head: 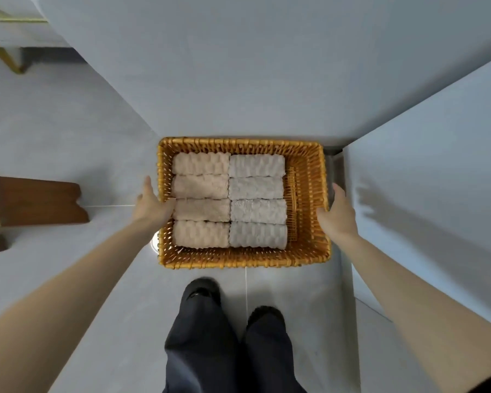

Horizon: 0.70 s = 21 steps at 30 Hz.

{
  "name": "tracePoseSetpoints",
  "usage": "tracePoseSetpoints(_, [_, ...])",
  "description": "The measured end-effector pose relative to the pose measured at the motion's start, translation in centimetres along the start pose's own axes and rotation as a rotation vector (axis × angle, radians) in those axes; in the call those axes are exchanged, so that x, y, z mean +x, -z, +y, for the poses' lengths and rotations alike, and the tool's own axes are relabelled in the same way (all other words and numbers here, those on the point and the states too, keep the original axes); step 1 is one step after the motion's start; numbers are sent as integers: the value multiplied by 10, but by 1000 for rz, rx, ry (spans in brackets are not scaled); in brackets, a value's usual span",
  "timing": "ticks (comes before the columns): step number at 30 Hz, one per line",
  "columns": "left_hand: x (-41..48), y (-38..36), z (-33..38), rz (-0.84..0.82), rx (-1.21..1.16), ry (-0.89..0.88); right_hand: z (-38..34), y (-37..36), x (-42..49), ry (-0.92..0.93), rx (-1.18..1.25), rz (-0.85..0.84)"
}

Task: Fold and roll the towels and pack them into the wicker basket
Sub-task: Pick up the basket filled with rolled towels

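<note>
Wicker basket (238, 258) over pale tiled floor (68, 154) — white wall (238, 80) behind.

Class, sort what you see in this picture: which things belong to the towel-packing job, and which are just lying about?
Belongs to the job: rectangular golden-brown wicker basket; four rolled beige towels; four rolled pale grey towels; left hand and right hand, gripping its side rims.
Just lying about: dark brown wooden furniture piece; gold-coloured metal leg.
</note>
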<state>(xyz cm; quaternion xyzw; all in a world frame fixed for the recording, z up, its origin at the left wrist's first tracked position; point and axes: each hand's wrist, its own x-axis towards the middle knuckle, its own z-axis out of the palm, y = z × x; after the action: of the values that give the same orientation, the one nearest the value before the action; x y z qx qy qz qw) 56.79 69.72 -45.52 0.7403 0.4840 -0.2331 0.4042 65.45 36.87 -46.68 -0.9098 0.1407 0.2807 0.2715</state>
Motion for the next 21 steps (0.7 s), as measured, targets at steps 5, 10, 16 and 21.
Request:
tracePoseSetpoints(5, [50, -31, -19, 29, -25, -34, 13, -37, 40, 44, 104, 57])
tracePoseSetpoints(10, [64, -40, -32, 194, 161, -112, 16, -45, 45, 39, 56, 176])
tracePoseSetpoints(16, [29, -16, -20, 197, 202, -113, 4, -15, 13, 52, -10, 236])
tracePoseSetpoints(21, [-45, 38, 7, 185, 199, -132, -30, 51, -43, 85, -68, 267])
